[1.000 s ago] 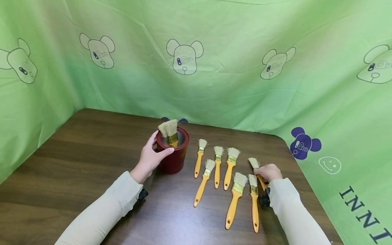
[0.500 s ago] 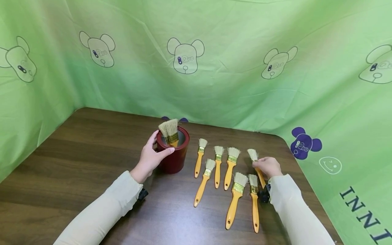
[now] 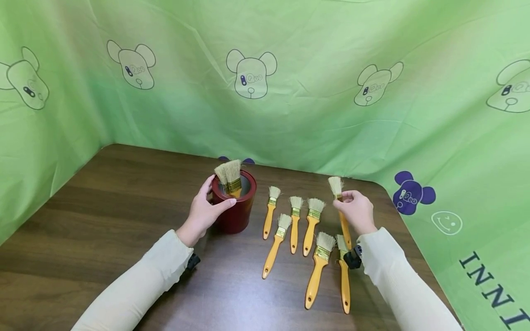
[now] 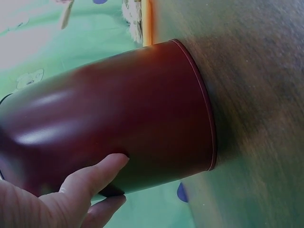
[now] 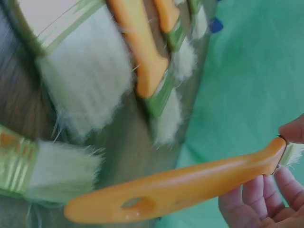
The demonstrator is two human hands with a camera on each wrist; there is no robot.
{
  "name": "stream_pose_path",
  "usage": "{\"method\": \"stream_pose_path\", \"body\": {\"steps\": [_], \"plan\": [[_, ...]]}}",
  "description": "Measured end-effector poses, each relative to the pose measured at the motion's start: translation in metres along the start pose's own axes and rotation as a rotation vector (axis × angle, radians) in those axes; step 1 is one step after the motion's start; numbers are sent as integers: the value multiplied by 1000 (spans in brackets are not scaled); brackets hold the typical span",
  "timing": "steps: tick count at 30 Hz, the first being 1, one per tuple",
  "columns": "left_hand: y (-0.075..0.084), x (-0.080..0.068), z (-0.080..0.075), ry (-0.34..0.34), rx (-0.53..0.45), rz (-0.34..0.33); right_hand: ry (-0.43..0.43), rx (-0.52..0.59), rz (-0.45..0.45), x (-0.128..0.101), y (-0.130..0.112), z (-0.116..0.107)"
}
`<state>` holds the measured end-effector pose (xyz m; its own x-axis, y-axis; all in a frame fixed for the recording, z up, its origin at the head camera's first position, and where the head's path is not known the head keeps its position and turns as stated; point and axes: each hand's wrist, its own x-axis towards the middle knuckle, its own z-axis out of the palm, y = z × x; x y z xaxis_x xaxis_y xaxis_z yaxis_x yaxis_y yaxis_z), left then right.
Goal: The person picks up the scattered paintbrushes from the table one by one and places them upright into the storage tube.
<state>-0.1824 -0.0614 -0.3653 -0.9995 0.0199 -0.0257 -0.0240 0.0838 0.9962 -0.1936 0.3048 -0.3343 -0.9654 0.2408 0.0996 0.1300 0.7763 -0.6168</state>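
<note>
A dark red round bucket (image 3: 235,217) stands on the table in the head view. My left hand (image 3: 202,214) holds its left side, the thumb near the rim and the other fingers partly hidden behind it. Bristles of paintbrushes (image 3: 233,174) rise from the bucket's mouth. At the right, my right hand (image 3: 357,211) pinches a paintbrush (image 3: 345,228) near its metal band, bristles up. The right wrist view shows its orange handle (image 5: 175,190) raised above the table. Below it in the head view lies another brush (image 3: 345,287), partly covered by the held one.
Several more paintbrushes lie between bucket and right hand, among them a wide one (image 3: 316,271) and a slim one (image 3: 275,248), bristles pointing away from me. The wooden table (image 3: 103,216) ends at a green printed cloth (image 3: 306,124) along the back and sides.
My right hand has lifted the paintbrush off the table, moving up and slightly left, and the brush now stands more upright. The left hand and bucket have stayed in place.
</note>
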Motion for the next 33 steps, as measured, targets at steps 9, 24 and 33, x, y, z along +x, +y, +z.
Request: {"method": "stream_pose_path", "body": {"steps": [9, 24, 33], "plan": [[1, 1, 4, 1, -6, 15, -26, 102, -118, -5, -36, -3], [0, -2, 2, 11, -4, -2, -28, 543, -97, -6, -107, 5], [0, -2, 2, 7, -13, 5, -5, 602, -184, -18, -154, 26]]}}
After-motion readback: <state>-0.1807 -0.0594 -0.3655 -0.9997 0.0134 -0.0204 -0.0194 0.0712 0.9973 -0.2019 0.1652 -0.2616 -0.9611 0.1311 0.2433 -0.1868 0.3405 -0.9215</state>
